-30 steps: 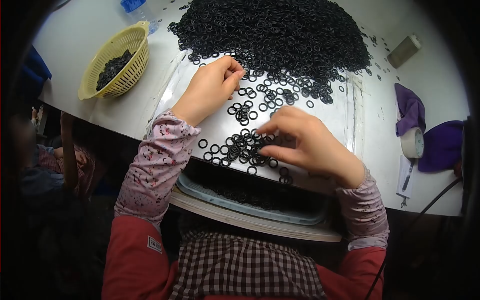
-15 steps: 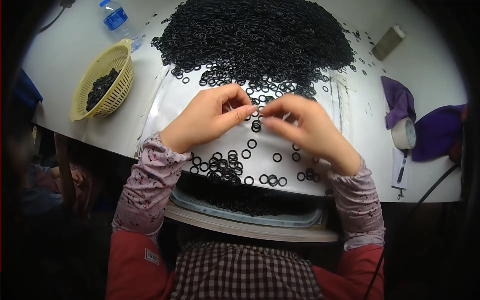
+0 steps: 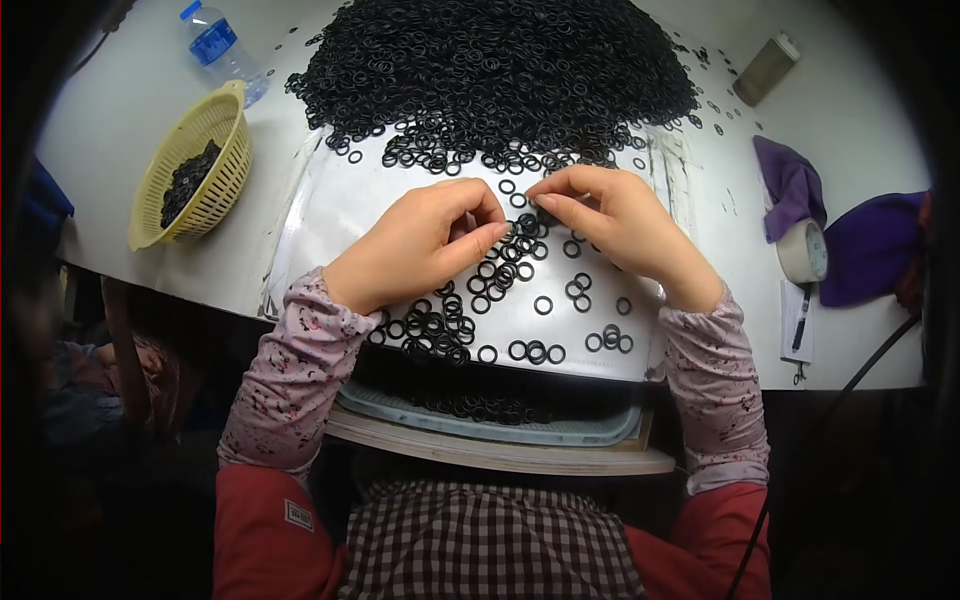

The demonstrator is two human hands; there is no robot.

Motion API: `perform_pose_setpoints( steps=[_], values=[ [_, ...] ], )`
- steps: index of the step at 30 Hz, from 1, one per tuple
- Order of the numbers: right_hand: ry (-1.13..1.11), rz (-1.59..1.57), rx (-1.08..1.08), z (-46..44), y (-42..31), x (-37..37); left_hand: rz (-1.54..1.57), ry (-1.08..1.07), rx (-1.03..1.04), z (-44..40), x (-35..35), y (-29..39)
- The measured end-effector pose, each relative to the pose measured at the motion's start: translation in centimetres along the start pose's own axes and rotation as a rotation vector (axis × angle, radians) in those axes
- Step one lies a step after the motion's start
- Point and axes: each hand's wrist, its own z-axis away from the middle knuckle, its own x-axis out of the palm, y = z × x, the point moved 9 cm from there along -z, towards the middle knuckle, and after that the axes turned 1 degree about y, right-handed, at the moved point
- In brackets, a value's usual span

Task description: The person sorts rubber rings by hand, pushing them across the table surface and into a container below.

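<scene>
A big heap of black rings point(image 3: 500, 75) covers the back of the white work surface point(image 3: 580, 362). Below the heap, my left hand point(image 3: 430, 240) has its thumb and index fingertips close together beside a loose cluster of rings point(image 3: 515, 250); whether a ring is between them is too small to tell. Just right of it, my right hand point(image 3: 615, 220) is pinched at the cluster's upper edge, and what it holds, if anything, cannot be made out. More rings point(image 3: 435, 330) lie near the front edge, left of the middle.
At the left stand a yellow basket point(image 3: 228, 165) with dark pieces inside and a water bottle point(image 3: 222, 50). At the right are a grey container point(image 3: 768, 70), purple cloth point(image 3: 872, 250), a tape roll point(image 3: 802, 250) and a pen point(image 3: 802, 318). A tray point(image 3: 480, 425) sits below the table edge.
The view has shifted, so the basket and heap sit further left. My right hand has risen from the front rings to near my left hand, and rings now lie spread between and below both hands.
</scene>
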Motion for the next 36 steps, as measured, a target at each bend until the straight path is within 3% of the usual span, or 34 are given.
perform_pose_setpoints(
  steps=[2,5,6,9,12,14,18,20,22,23,24,26,29,32,34,36],
  values=[
    [-0.057,-0.092,0.107,-0.1,0.2,0.0,-0.139,0.123,0.097,-0.1,-0.4,1.2],
    [0.142,0.101,-0.121,-0.7,0.5,-1.1,-0.429,0.306,0.396,-0.1,0.7,2.8],
    [0.186,0.144,-0.192,-0.6,-0.1,-1.2,-0.428,0.27,0.348,-0.4,1.1,2.7],
    [0.08,0.061,-0.001,-0.4,0.5,-1.1,-0.385,0.197,0.282,-0.8,1.8,2.5],
    [0.062,0.07,0.034,-0.1,-0.1,-1.9,-0.126,0.155,0.002,-0.9,0.7,0.0],
    [-0.008,0.103,0.089,0.3,-0.6,-2.1,-0.098,0.212,-0.017,-0.6,-0.6,-0.6],
    [-0.209,0.262,-0.104,1.5,-1.3,-0.2,-0.113,0.296,-0.036,-0.1,-2.4,-1.4],
    [-0.317,0.267,-0.08,2.2,-2.2,1.1,-0.113,0.294,-0.044,0.0,-2.7,-1.5],
    [-0.452,0.242,-0.165,3.0,-2.7,2.3,-0.107,0.238,-0.019,0.0,-2.3,-1.0],
    [-0.555,0.145,-0.096,3.5,-2.8,2.8,-0.117,0.218,0.014,0.1,-2.1,-0.9],
    [-0.63,0.102,0.11,4.0,-2.2,3.2,-0.126,0.199,0.047,0.1,-1.9,-0.7],
    [-0.603,0.154,0.058,3.7,-2.2,3.1,-0.115,0.113,0.076,0.3,-1.3,-0.2],
    [-0.321,0.122,-0.133,2.4,-3.0,2.2,-0.003,-0.097,-0.001,0.6,0.1,0.2],
    [-0.332,0.079,-0.266,3.2,-3.4,3.3,0.132,-0.258,-0.086,1.4,1.6,0.3],
    [-0.546,0.143,-0.167,3.7,-3.5,4.0,0.231,-0.333,-0.155,1.8,2.2,0.3],
    [-0.618,0.121,-0.017,4.1,-2.5,3.9,0.173,-0.248,-0.118,1.5,1.6,0.3]
  ],
)
